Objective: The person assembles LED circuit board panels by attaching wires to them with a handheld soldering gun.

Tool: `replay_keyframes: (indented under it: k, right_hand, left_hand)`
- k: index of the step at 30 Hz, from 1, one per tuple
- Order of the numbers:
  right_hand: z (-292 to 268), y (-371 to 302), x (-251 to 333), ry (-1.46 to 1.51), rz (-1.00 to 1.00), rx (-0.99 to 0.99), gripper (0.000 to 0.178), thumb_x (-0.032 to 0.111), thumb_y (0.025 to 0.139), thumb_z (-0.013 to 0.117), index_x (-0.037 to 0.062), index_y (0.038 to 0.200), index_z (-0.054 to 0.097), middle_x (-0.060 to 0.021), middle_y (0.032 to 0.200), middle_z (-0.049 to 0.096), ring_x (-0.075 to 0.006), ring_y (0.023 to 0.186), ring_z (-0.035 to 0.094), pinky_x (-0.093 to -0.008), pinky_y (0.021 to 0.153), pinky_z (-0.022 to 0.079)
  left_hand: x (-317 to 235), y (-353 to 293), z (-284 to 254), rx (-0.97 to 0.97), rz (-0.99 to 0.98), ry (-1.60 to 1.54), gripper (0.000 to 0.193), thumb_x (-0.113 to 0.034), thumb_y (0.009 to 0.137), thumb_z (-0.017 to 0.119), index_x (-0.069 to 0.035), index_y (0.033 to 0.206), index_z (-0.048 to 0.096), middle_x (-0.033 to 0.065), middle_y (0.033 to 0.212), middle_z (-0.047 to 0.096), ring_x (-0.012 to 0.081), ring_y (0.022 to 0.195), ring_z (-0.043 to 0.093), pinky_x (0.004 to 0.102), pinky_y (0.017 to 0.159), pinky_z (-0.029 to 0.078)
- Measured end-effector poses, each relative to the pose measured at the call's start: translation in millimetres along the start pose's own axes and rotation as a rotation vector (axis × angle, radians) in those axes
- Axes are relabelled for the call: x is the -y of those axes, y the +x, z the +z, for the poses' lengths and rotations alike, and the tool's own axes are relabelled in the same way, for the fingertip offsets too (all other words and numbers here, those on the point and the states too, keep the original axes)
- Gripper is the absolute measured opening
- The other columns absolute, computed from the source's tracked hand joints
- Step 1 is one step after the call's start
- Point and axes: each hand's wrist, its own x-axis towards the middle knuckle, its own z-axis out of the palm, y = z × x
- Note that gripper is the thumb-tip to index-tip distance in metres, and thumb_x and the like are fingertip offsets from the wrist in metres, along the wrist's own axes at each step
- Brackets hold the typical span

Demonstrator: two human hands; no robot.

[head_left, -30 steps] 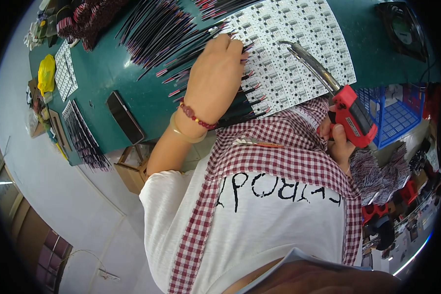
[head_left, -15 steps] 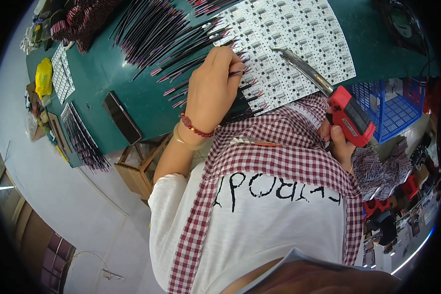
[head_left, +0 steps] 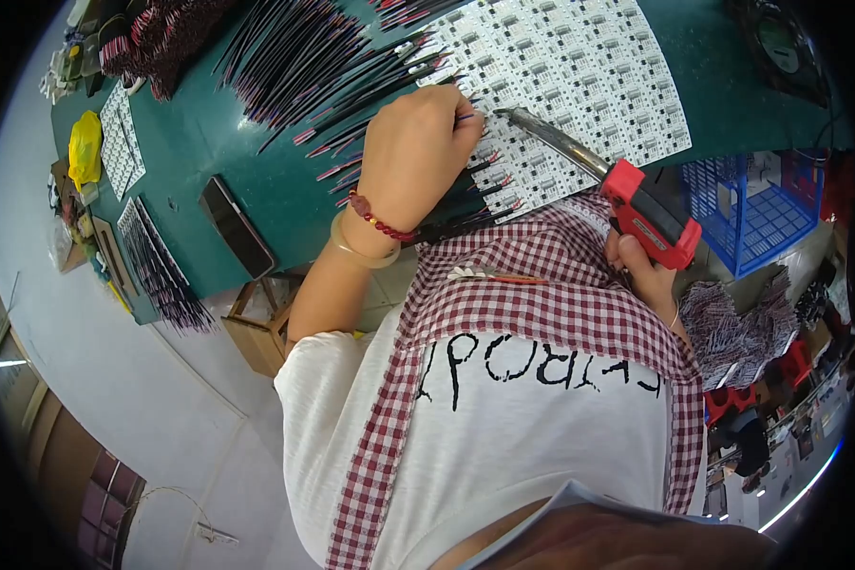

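Left hand [head_left: 413,142] pinches thin dark wire [head_left: 465,117] at edge of white circuit-board sheet [head_left: 589,76] on green worktop [head_left: 185,128]; right hand [head_left: 646,271] grips red-and-black soldering gun [head_left: 652,217], metal tip [head_left: 505,113] near wire. Apparently soldering step; calls for steady wire, precise tip.

Circuit sheet [head_left: 579,71] on the table [head_left: 185,142], wires [head_left: 290,66] along the sheet's left edge, soldering iron [head_left: 627,188] over the sheet from the right, phone [head_left: 237,228] farther left, bag [head_left: 85,147] beyond it by the table's left edge, crate [head_left: 769,228] at right beside the table.
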Motion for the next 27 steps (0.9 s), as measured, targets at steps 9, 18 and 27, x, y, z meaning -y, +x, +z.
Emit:
replay_keyframes:
  k: [9, 18, 27]
  right_hand:
    - [-4, -1, 0, 0.07, 0.135, 0.008, 0.022, 0.009, 0.083, 0.066, 0.0, 0.103, 0.064, -0.0044, 0.087, 0.065, -0.0106, 0.075, 0.059, -0.0256, 0.068, 0.048]
    - [-5, -4, -5, 0.086, 0.074, 0.009, 0.025, 0.007, 0.083, 0.066, -0.0004, 0.107, 0.062, -0.0049, 0.09, 0.065, -0.0107, 0.075, 0.059, -0.0256, 0.068, 0.048]
    - [-3, -1, -5, -0.015, 0.057, 0.023, 0.03, 0.005, 0.082, 0.066, -0.0014, 0.111, 0.061, -0.0061, 0.094, 0.064, -0.0102, 0.078, 0.059, -0.0253, 0.069, 0.049]
  left_hand:
    - [-1, -1, 5, -0.019, -0.024, -0.005, 0.011, -0.01, 0.075, 0.065, -0.001, 0.071, 0.06, 0.0142, 0.07, 0.062, 0.0319, 0.062, 0.06, 0.0386, 0.056, 0.047]
    - [-2, -2, 9, -0.04, -0.032, 0.05, 0.011, -0.01, 0.074, 0.065, -0.002, 0.071, 0.058, 0.014, 0.069, 0.062, 0.0313, 0.06, 0.06, 0.0387, 0.054, 0.047]
    - [-5, 2, 7, -0.019, -0.041, 0.057, 0.011, -0.01, 0.073, 0.064, -0.002, 0.069, 0.058, 0.0151, 0.067, 0.061, 0.0327, 0.06, 0.06, 0.0395, 0.053, 0.047]
